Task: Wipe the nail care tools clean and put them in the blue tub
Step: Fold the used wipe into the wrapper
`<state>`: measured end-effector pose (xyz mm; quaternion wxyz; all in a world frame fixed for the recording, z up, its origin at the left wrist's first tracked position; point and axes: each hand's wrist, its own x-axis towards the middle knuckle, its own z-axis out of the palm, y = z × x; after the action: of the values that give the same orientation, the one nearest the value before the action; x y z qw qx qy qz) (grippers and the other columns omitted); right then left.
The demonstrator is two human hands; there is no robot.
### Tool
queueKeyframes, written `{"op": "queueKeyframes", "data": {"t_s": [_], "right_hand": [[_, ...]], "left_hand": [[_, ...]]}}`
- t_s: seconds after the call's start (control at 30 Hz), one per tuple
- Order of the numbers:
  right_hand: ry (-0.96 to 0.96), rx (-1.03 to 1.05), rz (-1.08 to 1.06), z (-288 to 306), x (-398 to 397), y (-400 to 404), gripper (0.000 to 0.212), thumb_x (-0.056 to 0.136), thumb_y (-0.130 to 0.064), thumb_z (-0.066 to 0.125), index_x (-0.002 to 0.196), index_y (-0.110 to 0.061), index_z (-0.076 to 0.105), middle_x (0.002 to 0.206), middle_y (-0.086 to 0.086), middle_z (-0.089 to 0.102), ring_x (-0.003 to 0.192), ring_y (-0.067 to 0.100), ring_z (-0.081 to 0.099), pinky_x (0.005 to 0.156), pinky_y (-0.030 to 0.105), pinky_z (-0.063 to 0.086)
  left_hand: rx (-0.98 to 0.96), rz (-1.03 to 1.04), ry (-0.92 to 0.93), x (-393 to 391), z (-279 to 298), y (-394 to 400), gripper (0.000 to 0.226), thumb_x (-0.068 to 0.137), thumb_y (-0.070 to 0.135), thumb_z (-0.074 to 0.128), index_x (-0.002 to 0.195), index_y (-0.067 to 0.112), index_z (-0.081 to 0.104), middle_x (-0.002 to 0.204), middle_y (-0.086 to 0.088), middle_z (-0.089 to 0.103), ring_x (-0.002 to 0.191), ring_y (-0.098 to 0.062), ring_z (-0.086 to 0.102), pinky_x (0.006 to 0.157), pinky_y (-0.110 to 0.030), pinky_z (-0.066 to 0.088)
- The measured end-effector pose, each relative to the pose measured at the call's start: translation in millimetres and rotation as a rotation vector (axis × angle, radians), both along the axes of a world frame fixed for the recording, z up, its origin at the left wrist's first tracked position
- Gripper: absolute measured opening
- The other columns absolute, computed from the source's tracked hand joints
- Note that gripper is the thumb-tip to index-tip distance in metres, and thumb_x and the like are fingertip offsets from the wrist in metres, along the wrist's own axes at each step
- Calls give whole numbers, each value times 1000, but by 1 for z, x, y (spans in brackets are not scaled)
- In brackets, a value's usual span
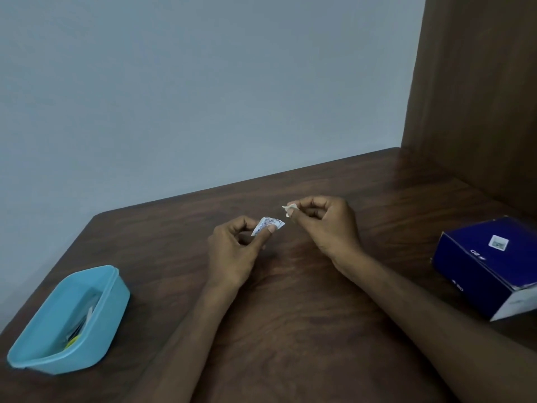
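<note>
Light-blue plastic tub (114,289) sits left of both hands, tools inside. Left hand (232,251) pinches small white printed sachet (267,225); right hand (328,225) pinches folded white wipe (289,210).

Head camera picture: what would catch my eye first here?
Two hands at the table's middle: the left hand pinches a small white printed sachet, the right hand a small pale folded wipe. A blue tub holding some items sits at near left, and a dark blue box lies at right.
</note>
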<state>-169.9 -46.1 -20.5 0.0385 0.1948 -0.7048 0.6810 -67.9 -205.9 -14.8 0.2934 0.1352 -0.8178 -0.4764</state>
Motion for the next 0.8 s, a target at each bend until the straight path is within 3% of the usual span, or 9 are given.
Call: {"op": "queueKeyframes", "data": {"t_s": [0.1,0.3,0.5,0.67,0.8], "right_hand": [[119,-2,11,4,5,0,5,92,-25,82,86,-24,80,85,-7,80,82,14,76,77,39,60],[381,-20,28,9,15,5,7,94,-17,76,88,-16,73,87,-9,80,85,12,78,73,47,60],[469,21,81,10,18,6,8,96,-12,76,90,-13,71,88,-9,81,85,10,79,73,45,61],[515,43,87,14,22,6,11,96,-7,76,88,-12,70,88,-12,80,87,5,78,73,38,59],[552,80,86,12,20,5,11,94,-7,77,89,-16,71,87,-12,78,85,9,76,71,40,57]], "left_hand": [[12,-13,8,0,-2,-1,25,85,38,90,75,20,77,65,3,76,56,-8,60,54,-23,44],[19,1,16,-1,-2,-2,22,84,40,90,77,23,79,69,7,78,59,-8,61,56,-24,45],[18,-5,22,0,-3,-3,22,84,40,90,75,25,77,65,2,76,55,-9,55,55,-27,41],[23,-14,17,-1,-3,-4,23,85,38,91,75,22,77,66,2,77,59,-14,61,58,-29,46],[-9,-12,8,-1,-3,-2,25,84,37,91,74,20,76,64,1,76,53,-7,54,53,-25,43]]}}
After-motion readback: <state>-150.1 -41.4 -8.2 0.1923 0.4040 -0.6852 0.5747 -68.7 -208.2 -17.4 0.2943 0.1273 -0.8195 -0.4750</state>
